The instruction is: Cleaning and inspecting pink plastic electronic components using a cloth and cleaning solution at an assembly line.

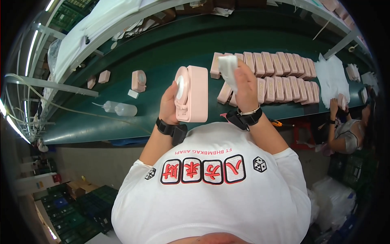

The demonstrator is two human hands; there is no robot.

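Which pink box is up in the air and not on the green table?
The pink box with the round white part, held up by the left hand. All the other pink boxes lie in rows on the green table.

- The device (191,94) in the left hand (168,101) is pale pink with a white round face.
- The cloth (228,70) in the right hand (246,87) is white.
- The rows of cases (280,75) toward the belt's right end are pink.
- The belt (183,49) is dark green.
- The squeeze bottles (120,108) near its front edge are clear.
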